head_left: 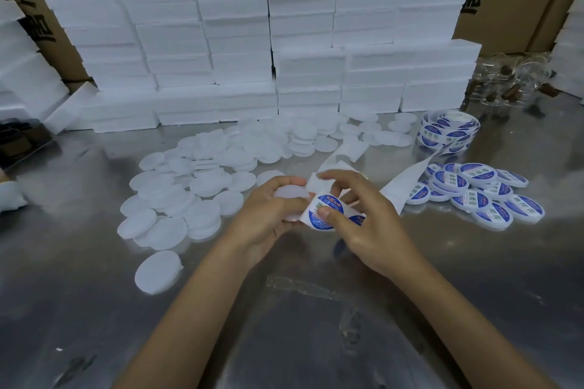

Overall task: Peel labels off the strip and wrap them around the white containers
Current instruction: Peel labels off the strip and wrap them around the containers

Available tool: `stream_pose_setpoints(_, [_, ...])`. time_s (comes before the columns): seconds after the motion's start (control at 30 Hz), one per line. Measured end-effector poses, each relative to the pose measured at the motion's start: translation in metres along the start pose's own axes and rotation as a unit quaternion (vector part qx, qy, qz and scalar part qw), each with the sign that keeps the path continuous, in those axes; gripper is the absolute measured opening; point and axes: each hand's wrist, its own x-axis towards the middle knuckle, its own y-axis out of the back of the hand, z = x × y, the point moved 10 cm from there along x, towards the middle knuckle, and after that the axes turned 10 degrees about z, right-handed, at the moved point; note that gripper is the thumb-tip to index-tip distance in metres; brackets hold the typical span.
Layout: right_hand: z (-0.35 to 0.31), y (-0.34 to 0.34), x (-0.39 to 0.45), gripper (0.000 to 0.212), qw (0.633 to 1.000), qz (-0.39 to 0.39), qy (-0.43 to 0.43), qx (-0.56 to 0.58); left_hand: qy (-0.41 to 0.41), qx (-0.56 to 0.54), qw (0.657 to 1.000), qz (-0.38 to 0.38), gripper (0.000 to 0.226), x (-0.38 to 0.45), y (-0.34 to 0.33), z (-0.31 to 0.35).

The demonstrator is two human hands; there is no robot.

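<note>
Both hands (319,215) pinch label strip (325,210) against white container (289,194).

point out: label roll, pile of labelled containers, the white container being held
label roll (450,131): head view, on the coil's blue-printed outer turns.
pile of labelled containers (474,191): head view, on a blue label near the pile's middle.
white container (289,194): head view, on its bare top face, gripped in the left hand (268,215).

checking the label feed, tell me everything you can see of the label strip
The label strip is white backing paper carrying round blue-and-white labels with printed characters. It runs from a loose coil at the far right of the metal table, past the pile of labelled containers, to the hands. The right hand pinches its near end, thumb on a label; an emptied, label-free stretch trails behind.
</note>
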Motion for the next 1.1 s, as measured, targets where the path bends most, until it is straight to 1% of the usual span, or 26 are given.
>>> stream_pose_setpoints(0.07, [-0.005, -0.002, -0.001, 0.027, 0.999, -0.013, 0.035, -0.033, 0.014, 0.000, 1.000, -0.004, 0.035, 0.001, 0.000, -0.003])
stream_pose_setpoints(0.13, [-0.006, -0.003, -0.001, 0.020, 0.997, -0.016, 0.044, -0.055, 0.014, 0.008, 1.000, -0.001, 0.035, 0.002, 0.002, -0.003])
stream_pose_setpoints(0.3, [-0.013, -0.003, -0.003, 0.015, 0.987, -0.002, 0.094, -0.131, 0.006, 0.023, 1.000, 0.004, 0.035, 0.002, 0.002, -0.003])
stream_pose_setpoints(0.4, [-0.024, -0.001, -0.006, 0.013, 0.979, 0.017, 0.142, -0.143, 0.000, 0.037, 0.999, 0.020, 0.034, 0.001, 0.005, -0.002])
stream_pose_setpoints(0.47, [-0.029, -0.002, -0.006, 0.012, 0.977, 0.029, 0.157, -0.140, -0.016, 0.048, 0.998, 0.045, 0.034, 0.002, 0.009, 0.000])
stream_pose_setpoints(0.53, [-0.032, -0.002, -0.006, 0.013, 0.982, 0.034, 0.146, -0.112, -0.056, 0.084, 0.991, 0.087, 0.033, 0.004, 0.016, 0.005])
stream_pose_setpoints(0.6, [-0.033, 0.002, -0.004, 0.013, 0.990, 0.041, 0.122, -0.059, -0.106, 0.165, 0.972, 0.129, 0.033, 0.005, 0.022, 0.014])
stream_pose_setpoints(0.63, [-0.031, 0.005, -0.003, 0.013, 0.993, 0.044, 0.104, -0.027, -0.127, 0.196, 0.962, 0.144, 0.033, 0.006, 0.025, 0.019])
stream_pose_setpoints(0.7, [-0.027, 0.010, 0.000, 0.013, 0.996, 0.045, 0.055, 0.047, -0.156, 0.216, 0.952, 0.152, 0.031, 0.009, 0.028, 0.024])
stream_pose_setpoints(0.8, [-0.020, 0.018, 0.004, 0.026, 0.987, 0.067, -0.003, 0.144, -0.181, 0.258, 0.934, 0.168, 0.027, 0.009, 0.033, 0.027])
stream_pose_setpoints(0.83, [-0.017, 0.021, 0.006, 0.031, 0.983, 0.079, -0.019, 0.167, -0.197, 0.256, 0.930, 0.176, 0.024, 0.007, 0.034, 0.031])
stream_pose_setpoints(0.87, [-0.015, 0.023, 0.006, 0.033, 0.978, 0.089, -0.035, 0.187, -0.219, 0.237, 0.929, 0.183, 0.020, 0.003, 0.035, 0.037])
stream_pose_setpoints(0.93, [-0.011, 0.025, 0.008, 0.031, 0.969, 0.102, -0.063, 0.215, -0.264, 0.165, 0.931, 0.191, 0.011, -0.007, 0.036, 0.055])
stream_pose_setpoints(0.97, [-0.009, 0.026, 0.008, 0.030, 0.966, 0.104, -0.074, 0.225, -0.269, 0.115, 0.938, 0.184, 0.015, -0.011, 0.035, 0.063])
stream_pose_setpoints(1.0, [-0.009, 0.026, 0.009, 0.028, 0.963, 0.106, -0.083, 0.233, -0.256, 0.047, 0.952, 0.161, 0.023, -0.012, 0.033, 0.067])
stream_pose_setpoints(1.03, [-0.009, 0.025, 0.011, 0.026, 0.960, 0.106, -0.088, 0.242, -0.232, -0.034, 0.964, 0.122, 0.033, -0.013, 0.027, 0.068])
stream_pose_setpoints(1.07, [-0.012, 0.023, 0.012, 0.025, 0.958, 0.105, -0.091, 0.252, -0.203, -0.111, 0.970, 0.075, 0.044, -0.015, 0.018, 0.069])
stream_pose_setpoints(1.1, [-0.015, 0.021, 0.015, 0.023, 0.956, 0.103, -0.091, 0.259, -0.173, -0.163, 0.971, 0.032, 0.055, -0.017, 0.008, 0.067])
